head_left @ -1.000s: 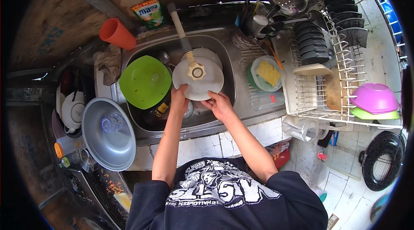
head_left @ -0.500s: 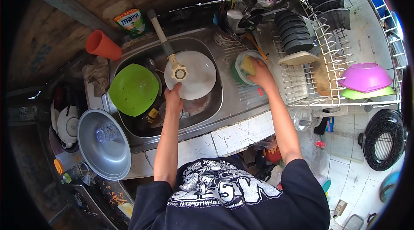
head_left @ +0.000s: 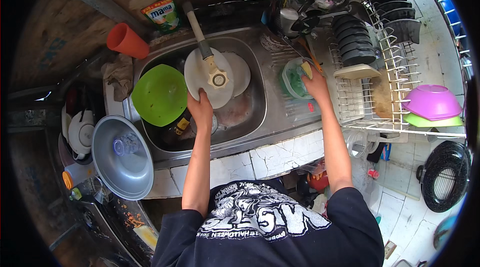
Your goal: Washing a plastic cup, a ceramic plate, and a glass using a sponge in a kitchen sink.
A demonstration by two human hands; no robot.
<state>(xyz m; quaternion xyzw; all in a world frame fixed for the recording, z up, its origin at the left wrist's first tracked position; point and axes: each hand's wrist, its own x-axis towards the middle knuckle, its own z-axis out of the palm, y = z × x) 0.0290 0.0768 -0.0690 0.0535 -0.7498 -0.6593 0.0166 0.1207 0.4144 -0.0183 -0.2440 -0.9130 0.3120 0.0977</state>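
Observation:
My left hand (head_left: 201, 110) grips the near edge of a white plate (head_left: 196, 74), thumb on top, holding it over the sink (head_left: 261, 117). A tap with a pale spout (head_left: 218, 78) hangs above that plate. A second white plate (head_left: 242, 74) lies in the sink, partly covered by the first. Left of the held plate is a green square bowl (head_left: 159, 94), and below that a dark bottle (head_left: 181, 124). My right hand (head_left: 316, 87) is closed on a yellow sponge (head_left: 306, 70) at the right rim of a clear tub with green liquid (head_left: 295, 83).
A wire dish rack (head_left: 395, 74) with black dishes and a pink bowl (head_left: 432, 102) stands at the right. An orange cup (head_left: 127, 41) and a detergent pouch (head_left: 162, 15) are behind the sink. A grey basin (head_left: 125, 172) sits at the left.
My left hand has shifted the upper plate leftward, uncovering the second plate beneath. My right hand has drawn the sponge toward the tub's right side. The whole view has shifted slightly.

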